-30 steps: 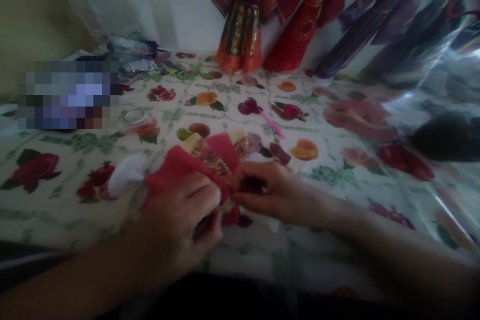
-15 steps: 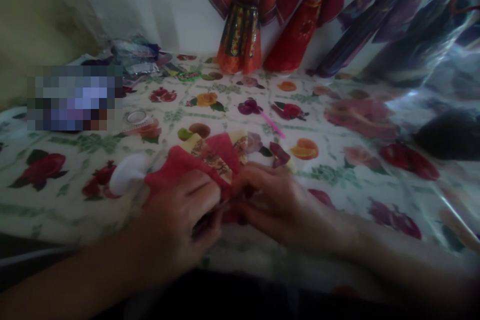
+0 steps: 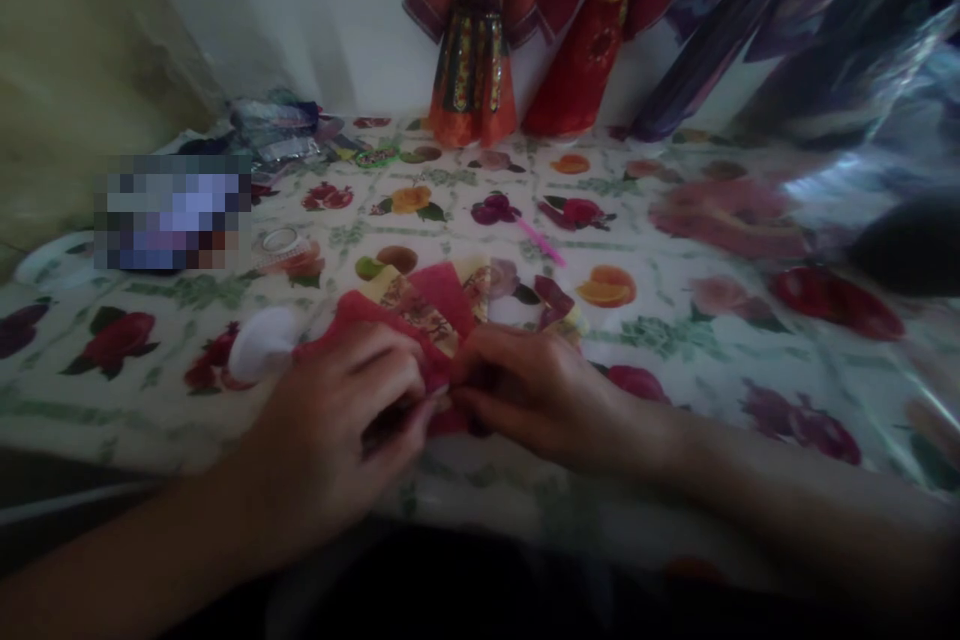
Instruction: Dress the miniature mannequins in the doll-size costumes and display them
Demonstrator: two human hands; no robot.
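Observation:
A red doll skirt-like piece of cloth [image 3: 442, 288] with patterned yellow strips lies fanned out near the table's front edge. Over its left part my left hand [image 3: 360, 400] is closed, thumb and fingers pinching the near edge of the cloth. My right hand [image 3: 525, 380] pinches the same edge from the right, its fingertips almost touching the left ones. Whatever small thing may sit between the fingertips is hidden. A white round disc [image 3: 262, 342] rests just left of the cloth, and a pink stick [image 3: 541, 242] lies beyond it.
Dressed doll outfits, one orange [image 3: 476, 40] and one red [image 3: 581, 60], lean on the wall with a purple robe [image 3: 720, 50]. A tape roll [image 3: 280, 240] and plastic packets [image 3: 274, 125] are on the left. Clear plastic [image 3: 862, 160] and a dark round object [image 3: 911, 240] stand right.
Both hands have shifted slightly left in view and their fingertips have come closer together at the cloth's edge. The camera view has moved a little.

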